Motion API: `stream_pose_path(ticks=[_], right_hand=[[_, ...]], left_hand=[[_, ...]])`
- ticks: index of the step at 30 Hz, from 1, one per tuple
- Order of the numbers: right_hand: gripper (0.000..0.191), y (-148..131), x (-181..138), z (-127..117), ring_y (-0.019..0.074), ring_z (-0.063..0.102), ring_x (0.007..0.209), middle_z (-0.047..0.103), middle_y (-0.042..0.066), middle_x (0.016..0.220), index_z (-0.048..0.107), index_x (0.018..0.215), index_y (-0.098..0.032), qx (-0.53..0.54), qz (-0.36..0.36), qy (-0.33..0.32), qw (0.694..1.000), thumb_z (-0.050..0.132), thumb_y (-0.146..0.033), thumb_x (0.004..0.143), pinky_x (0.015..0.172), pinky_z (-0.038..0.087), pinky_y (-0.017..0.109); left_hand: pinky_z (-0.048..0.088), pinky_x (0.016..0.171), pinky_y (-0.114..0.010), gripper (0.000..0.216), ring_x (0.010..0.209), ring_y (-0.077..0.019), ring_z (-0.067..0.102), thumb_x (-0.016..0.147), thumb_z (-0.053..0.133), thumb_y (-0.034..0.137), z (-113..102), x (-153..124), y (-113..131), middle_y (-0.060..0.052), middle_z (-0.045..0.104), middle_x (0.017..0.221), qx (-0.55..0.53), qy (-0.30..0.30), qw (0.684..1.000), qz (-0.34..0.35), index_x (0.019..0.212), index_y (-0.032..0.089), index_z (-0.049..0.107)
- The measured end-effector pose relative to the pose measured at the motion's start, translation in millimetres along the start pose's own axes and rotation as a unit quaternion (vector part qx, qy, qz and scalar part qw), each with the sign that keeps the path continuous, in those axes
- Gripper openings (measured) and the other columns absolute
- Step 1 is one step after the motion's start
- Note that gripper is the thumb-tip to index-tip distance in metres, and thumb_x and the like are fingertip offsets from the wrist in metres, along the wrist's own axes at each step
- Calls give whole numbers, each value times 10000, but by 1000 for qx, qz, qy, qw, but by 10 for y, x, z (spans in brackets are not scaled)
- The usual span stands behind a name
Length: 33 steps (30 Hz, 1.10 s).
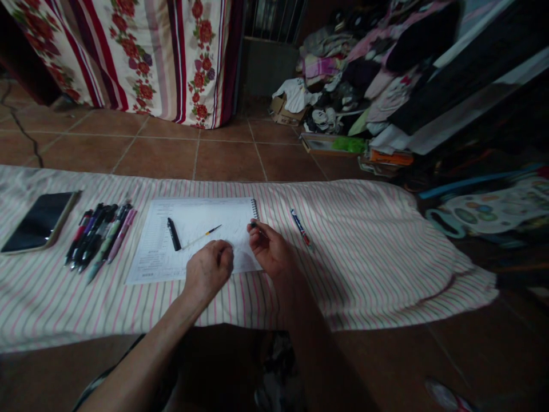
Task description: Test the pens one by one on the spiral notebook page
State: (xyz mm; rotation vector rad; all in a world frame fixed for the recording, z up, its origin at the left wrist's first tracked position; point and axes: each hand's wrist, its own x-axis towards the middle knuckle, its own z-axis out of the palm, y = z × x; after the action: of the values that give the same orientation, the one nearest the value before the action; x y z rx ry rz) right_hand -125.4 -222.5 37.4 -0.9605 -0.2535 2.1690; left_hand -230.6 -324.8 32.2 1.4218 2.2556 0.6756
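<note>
My left hand (210,266) rests on the lower part of a white sheet (143,252) with its fingers curled in; anything inside them is hidden. To its right, my right hand (271,250) pinches a small dark piece (253,225) between thumb and finger, too small to name surely. Beyond my left hand lies a pen refill (201,236) with a yellow band and dark tip. A black pen barrel (174,234) lies slantwise at the refill's left end. The sheet lies on a spiral notebook, whose wire binding (255,209) shows at the upper right.
Several pens (100,237) lie side by side left of the sheet, with a phone (40,222) farther left. A blue patterned pen (302,229) lies to the right. Striped cloth (386,257) covers the low surface. Clothes (343,74) are heaped beyond, right of a floral curtain (150,57).
</note>
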Motion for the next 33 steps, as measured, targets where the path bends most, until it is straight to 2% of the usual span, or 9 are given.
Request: stream_pose_path(ticks=[6, 12, 15, 17, 18, 20, 23, 28, 33], right_hand=[[250, 4, -6, 10, 7, 531, 461, 624, 36, 621, 591, 689, -97, 45, 42, -16, 998, 423, -72, 873, 438, 453, 52], [170, 4, -3, -11, 9, 527, 463, 623, 27, 639, 589, 682, -115, 25, 34, -25, 999, 500, -82, 823, 438, 451, 52], [93, 30, -15, -8, 12, 522, 458, 611, -6, 611, 586, 712, -132, -38, -13, -10, 999, 540, -102, 787, 424, 435, 65], [46, 60, -15, -24, 29, 548, 474, 609, -32, 596, 595, 796, -144, -132, -100, 10, 986, 590, -139, 750, 438, 447, 91], [121, 75, -9, -42, 44, 564, 482, 610, -42, 589, 593, 849, -151, -196, -154, 20, 968, 614, -166, 731, 452, 462, 113], [244, 100, 18, -93, 77, 587, 487, 615, -47, 572, 575, 939, -157, -337, -254, 31, 906, 633, -232, 714, 479, 487, 164], [286, 118, 77, -181, 107, 590, 456, 608, -41, 541, 549, 999, -154, -485, -334, 31, 808, 579, -292, 750, 476, 485, 208], [286, 132, 129, -249, 142, 650, 528, 647, -9, 577, 536, 1044, -159, -593, -354, 52, 722, 520, -295, 792, 528, 495, 226], [269, 159, 114, -226, 141, 646, 502, 663, -3, 576, 539, 1051, -153, -659, -343, 66, 666, 502, -253, 804, 531, 479, 224]], left_hand=[[367, 624, -277, 271, 710, -163, 585, 862, 393, 280, 6, -3, -1, -41, 660, 813, 3, 3, 1000, 9, 868, 194, 650], [362, 619, -281, 272, 705, -169, 587, 868, 390, 283, 0, 1, 3, -40, 659, 807, 6, -3, 1000, 6, 866, 195, 647], [361, 629, -287, 268, 731, -178, 594, 867, 391, 279, 1, 2, 3, -44, 662, 828, 12, 0, 1000, 6, 873, 197, 647], [356, 621, -286, 268, 722, -177, 594, 868, 389, 277, 3, 0, 2, -42, 661, 824, 14, -4, 1000, 7, 869, 198, 645], [355, 619, -285, 268, 720, -176, 594, 868, 388, 276, 4, -2, 1, -41, 661, 822, 14, -6, 1000, 8, 868, 199, 645], [356, 621, -282, 266, 730, -176, 596, 868, 386, 273, 3, -6, -1, -39, 660, 826, 14, -5, 1000, 11, 868, 200, 642], [359, 627, -279, 266, 744, -178, 600, 870, 383, 275, -1, -11, -3, -36, 661, 826, 15, -4, 1000, 11, 861, 199, 639], [366, 642, -271, 266, 762, -173, 603, 870, 381, 268, -7, -17, 2, -32, 664, 846, 14, -3, 1000, 15, 872, 202, 638], [367, 645, -269, 272, 775, -169, 602, 872, 378, 273, -17, -23, -7, -35, 667, 869, 28, -3, 1000, 15, 878, 204, 642]])
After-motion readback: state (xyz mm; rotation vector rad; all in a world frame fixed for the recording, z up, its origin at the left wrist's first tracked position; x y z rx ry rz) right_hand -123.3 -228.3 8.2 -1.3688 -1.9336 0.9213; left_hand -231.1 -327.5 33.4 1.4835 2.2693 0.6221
